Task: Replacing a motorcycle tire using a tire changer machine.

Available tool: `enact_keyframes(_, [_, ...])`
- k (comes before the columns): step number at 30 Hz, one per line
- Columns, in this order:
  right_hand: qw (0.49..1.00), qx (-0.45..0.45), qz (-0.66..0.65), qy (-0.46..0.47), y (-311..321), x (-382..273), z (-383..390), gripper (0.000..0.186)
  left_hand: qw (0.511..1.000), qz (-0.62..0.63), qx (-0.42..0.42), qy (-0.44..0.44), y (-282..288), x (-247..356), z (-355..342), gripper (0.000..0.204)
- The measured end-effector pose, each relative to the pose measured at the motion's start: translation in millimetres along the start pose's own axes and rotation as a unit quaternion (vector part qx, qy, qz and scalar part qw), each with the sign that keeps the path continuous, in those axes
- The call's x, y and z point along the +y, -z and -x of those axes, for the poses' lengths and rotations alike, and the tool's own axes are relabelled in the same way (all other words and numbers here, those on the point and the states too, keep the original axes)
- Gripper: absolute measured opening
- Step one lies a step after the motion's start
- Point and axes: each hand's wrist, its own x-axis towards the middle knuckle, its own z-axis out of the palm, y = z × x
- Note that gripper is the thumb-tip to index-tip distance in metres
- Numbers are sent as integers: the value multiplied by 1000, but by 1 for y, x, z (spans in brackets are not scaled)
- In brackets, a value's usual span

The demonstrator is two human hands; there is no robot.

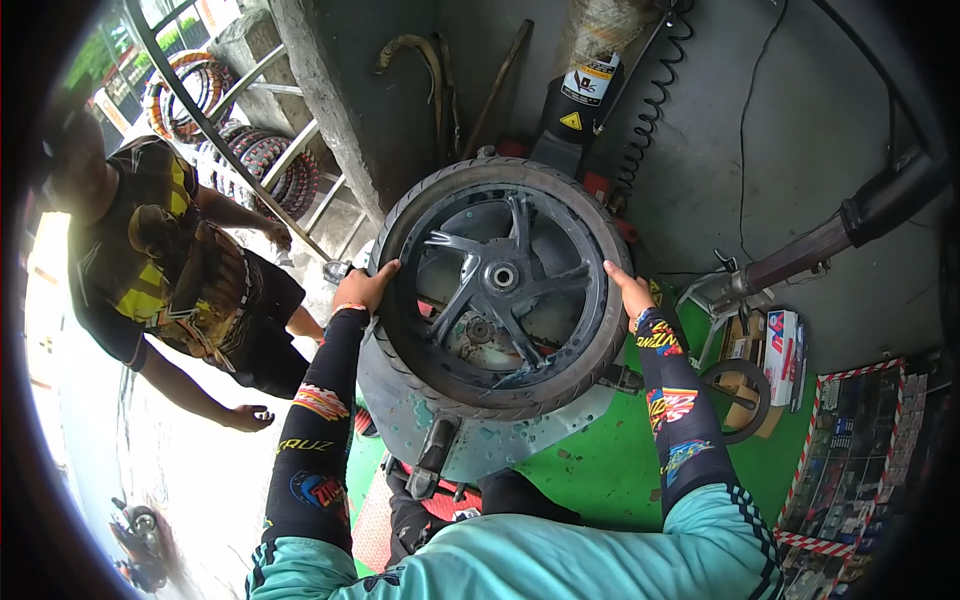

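Between my two hands is a motorcycle wheel, a dark spoked rim with a black tyre around it. My left hand grips the tyre's left side, thumb on top and fingers out of sight beneath. On the opposite side my right hand holds the tyre the same way. Below the wheel shows the round grey turntable of a tyre changer, wet with bluish drops. One of its clamps juts out near me. Whether the wheel touches the turntable I cannot tell.
A person stands at the left, by a metal railing. Several tyres are stacked beyond it. The machine's column rises behind the wheel, and a dark arm reaches in from the right. Boxes and a glass display case stand at right.
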Motion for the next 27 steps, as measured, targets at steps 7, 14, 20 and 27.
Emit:
enact_keyframes(7, [962,114,189,158,-3,4,0,88,998,36,-25,-51,-16,-35,5,105])
enact_keyframes(14, [794,192,388,426,-91,-84,-28,81,966,255,-33,10,-77,-69,122,94])
enact_keyframes(20, [795,78,536,273,-115,-121,-56,86,962,270,49,10,-61,-22,137,79])
enact_keyframes(27, [804,59,517,289,-115,-120,-74,92,910,400,-22,108,-60,-29,131,85])
